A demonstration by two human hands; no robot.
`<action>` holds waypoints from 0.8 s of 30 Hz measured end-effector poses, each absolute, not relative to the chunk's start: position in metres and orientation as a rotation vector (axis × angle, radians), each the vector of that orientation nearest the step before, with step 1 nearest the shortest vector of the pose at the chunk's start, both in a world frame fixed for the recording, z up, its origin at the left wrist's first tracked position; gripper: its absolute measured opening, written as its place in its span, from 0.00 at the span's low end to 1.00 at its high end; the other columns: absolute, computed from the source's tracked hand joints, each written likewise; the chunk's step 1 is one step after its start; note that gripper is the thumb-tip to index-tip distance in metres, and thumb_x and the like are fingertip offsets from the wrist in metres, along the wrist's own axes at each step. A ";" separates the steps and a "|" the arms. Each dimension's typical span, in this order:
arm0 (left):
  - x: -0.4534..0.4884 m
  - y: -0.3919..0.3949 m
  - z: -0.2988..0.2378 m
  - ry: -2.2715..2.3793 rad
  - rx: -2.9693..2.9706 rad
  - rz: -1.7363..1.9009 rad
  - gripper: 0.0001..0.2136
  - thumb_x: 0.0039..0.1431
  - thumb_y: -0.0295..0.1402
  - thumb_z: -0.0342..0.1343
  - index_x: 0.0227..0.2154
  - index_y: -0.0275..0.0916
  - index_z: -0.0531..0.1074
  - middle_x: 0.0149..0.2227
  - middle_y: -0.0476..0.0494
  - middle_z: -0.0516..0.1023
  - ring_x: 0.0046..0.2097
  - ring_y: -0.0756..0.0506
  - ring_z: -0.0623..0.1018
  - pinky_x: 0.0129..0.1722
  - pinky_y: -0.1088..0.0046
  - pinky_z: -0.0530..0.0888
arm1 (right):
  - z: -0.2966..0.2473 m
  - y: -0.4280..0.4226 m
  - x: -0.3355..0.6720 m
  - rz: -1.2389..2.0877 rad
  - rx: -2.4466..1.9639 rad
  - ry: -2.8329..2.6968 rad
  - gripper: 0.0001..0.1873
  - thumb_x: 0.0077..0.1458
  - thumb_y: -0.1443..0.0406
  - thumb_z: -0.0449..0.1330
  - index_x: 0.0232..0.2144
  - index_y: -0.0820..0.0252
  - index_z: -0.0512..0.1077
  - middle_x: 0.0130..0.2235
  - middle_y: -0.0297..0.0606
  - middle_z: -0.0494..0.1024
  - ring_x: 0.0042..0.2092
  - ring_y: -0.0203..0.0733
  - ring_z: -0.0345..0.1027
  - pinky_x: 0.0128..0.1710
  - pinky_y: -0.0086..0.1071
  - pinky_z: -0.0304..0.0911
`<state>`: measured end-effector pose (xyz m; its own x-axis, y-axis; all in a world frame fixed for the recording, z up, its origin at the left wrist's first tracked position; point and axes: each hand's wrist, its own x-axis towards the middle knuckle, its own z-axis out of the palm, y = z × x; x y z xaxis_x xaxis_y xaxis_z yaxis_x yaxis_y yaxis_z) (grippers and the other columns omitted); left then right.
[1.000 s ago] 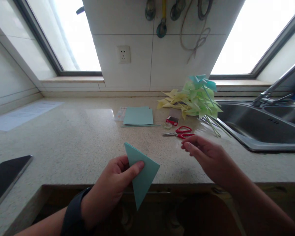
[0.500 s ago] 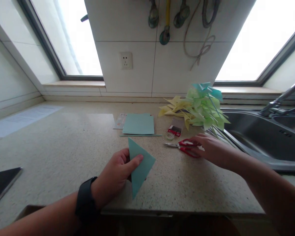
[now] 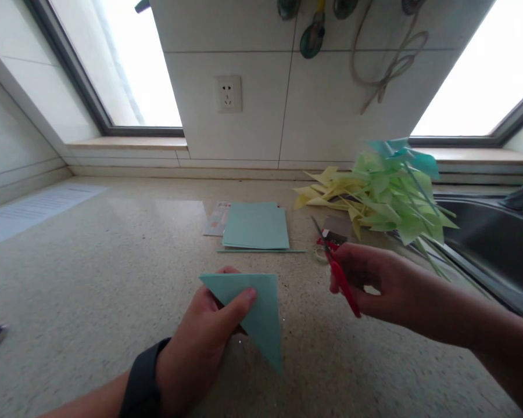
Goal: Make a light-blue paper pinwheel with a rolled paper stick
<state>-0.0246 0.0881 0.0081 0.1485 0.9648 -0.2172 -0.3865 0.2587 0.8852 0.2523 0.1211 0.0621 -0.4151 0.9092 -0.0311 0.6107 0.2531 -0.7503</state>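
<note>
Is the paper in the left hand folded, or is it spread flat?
Folded. The paper in the left hand shows a triangle shape, while the same-coloured sheets on the counter lie flat with four corners.

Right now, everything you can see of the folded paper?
The folded paper is a flat, pale blue-green triangle, matte-looking. The left hand pinches it above the counter, thumb on the near face, fingers behind. Its top edge runs nearly level, its right edge nearly upright; the long edge slants at lower left. No cuts show; layers can't be counted.

Sheet [image 3: 37, 210] txt blurry, 0 legible.
</note>
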 end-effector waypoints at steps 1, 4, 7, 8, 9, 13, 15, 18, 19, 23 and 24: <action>-0.026 0.088 0.007 0.953 0.780 1.133 0.17 0.53 0.38 0.71 0.36 0.39 0.69 0.28 0.53 0.76 0.30 0.51 0.76 0.31 0.77 0.74 | 0.063 0.120 0.241 1.065 -1.339 -2.128 0.09 0.55 0.66 0.63 0.40 0.59 0.73 0.33 0.35 0.77 0.31 0.37 0.67 0.28 0.29 0.61; -0.027 0.087 0.003 0.982 0.818 1.114 0.18 0.53 0.38 0.70 0.37 0.41 0.66 0.29 0.53 0.75 0.30 0.50 0.75 0.31 0.76 0.73 | 0.065 0.119 0.206 1.290 -1.308 -2.024 0.09 0.52 0.63 0.68 0.31 0.59 0.70 0.28 0.30 0.71 0.29 0.35 0.61 0.27 0.28 0.59; -0.027 0.085 0.001 1.006 0.873 1.057 0.17 0.54 0.41 0.69 0.34 0.42 0.66 0.27 0.53 0.73 0.29 0.50 0.72 0.30 0.76 0.71 | 0.058 0.120 0.181 1.498 -1.304 -1.791 0.19 0.49 0.58 0.72 0.27 0.58 0.65 0.23 0.25 0.63 0.25 0.31 0.53 0.23 0.26 0.51; -0.026 0.084 0.001 1.016 0.883 1.040 0.17 0.54 0.42 0.69 0.34 0.42 0.66 0.26 0.53 0.72 0.29 0.50 0.72 0.29 0.76 0.70 | 0.054 0.120 0.177 1.550 -1.298 -1.743 0.18 0.49 0.57 0.71 0.27 0.58 0.65 0.23 0.25 0.63 0.25 0.31 0.53 0.23 0.26 0.51; -0.027 0.084 0.001 1.026 0.889 1.024 0.17 0.54 0.43 0.69 0.33 0.42 0.66 0.26 0.54 0.71 0.28 0.50 0.71 0.29 0.76 0.69 | 0.048 0.120 0.174 1.584 -1.284 -1.700 0.18 0.51 0.57 0.70 0.27 0.59 0.66 0.23 0.25 0.62 0.25 0.30 0.52 0.23 0.26 0.50; -0.029 0.084 0.003 0.993 0.933 0.962 0.17 0.54 0.45 0.69 0.30 0.41 0.68 0.24 0.54 0.70 0.27 0.51 0.70 0.27 0.78 0.68 | 0.030 0.113 0.174 1.708 -1.177 -1.588 0.15 0.56 0.58 0.66 0.27 0.59 0.65 0.22 0.24 0.60 0.24 0.30 0.49 0.22 0.25 0.47; -0.029 0.085 0.004 0.970 0.953 0.938 0.15 0.54 0.45 0.70 0.31 0.41 0.72 0.26 0.52 0.74 0.28 0.51 0.72 0.29 0.78 0.70 | 0.027 0.108 0.177 1.733 -1.142 -1.573 0.15 0.57 0.59 0.65 0.27 0.59 0.64 0.23 0.25 0.60 0.25 0.30 0.49 0.22 0.25 0.47; -0.027 0.084 0.006 0.962 0.903 0.911 0.13 0.55 0.47 0.69 0.38 0.45 0.80 0.33 0.48 0.83 0.33 0.47 0.79 0.33 0.75 0.75 | 0.028 0.104 0.181 1.813 -1.104 -1.551 0.15 0.57 0.58 0.65 0.29 0.59 0.65 0.25 0.26 0.61 0.26 0.30 0.51 0.24 0.25 0.49; -0.026 0.083 0.006 0.968 0.876 0.904 0.14 0.55 0.48 0.68 0.38 0.47 0.81 0.35 0.46 0.85 0.34 0.45 0.81 0.34 0.74 0.76 | 0.029 0.104 0.182 1.844 -1.106 -1.548 0.16 0.57 0.57 0.66 0.29 0.59 0.65 0.25 0.26 0.61 0.26 0.30 0.51 0.24 0.25 0.49; -0.024 0.079 0.005 1.053 0.807 0.872 0.16 0.51 0.52 0.69 0.35 0.47 0.85 0.35 0.43 0.87 0.34 0.42 0.83 0.35 0.68 0.79 | 0.033 0.107 0.187 1.879 -1.168 -1.543 0.20 0.55 0.52 0.67 0.28 0.58 0.63 0.25 0.27 0.60 0.26 0.32 0.51 0.24 0.26 0.50; -0.025 0.078 0.004 1.069 0.796 0.867 0.17 0.50 0.52 0.70 0.35 0.47 0.85 0.34 0.42 0.87 0.34 0.41 0.83 0.35 0.67 0.79 | 0.033 0.108 0.188 1.887 -1.164 -1.543 0.21 0.54 0.52 0.68 0.28 0.58 0.63 0.25 0.27 0.60 0.26 0.32 0.51 0.25 0.26 0.50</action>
<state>-0.0247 0.0784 0.0041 0.2363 0.8882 -0.3939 -0.2026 0.4415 0.8741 0.1884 0.1077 0.0331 -0.5510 0.7665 -0.3299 0.1714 -0.2830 -0.9437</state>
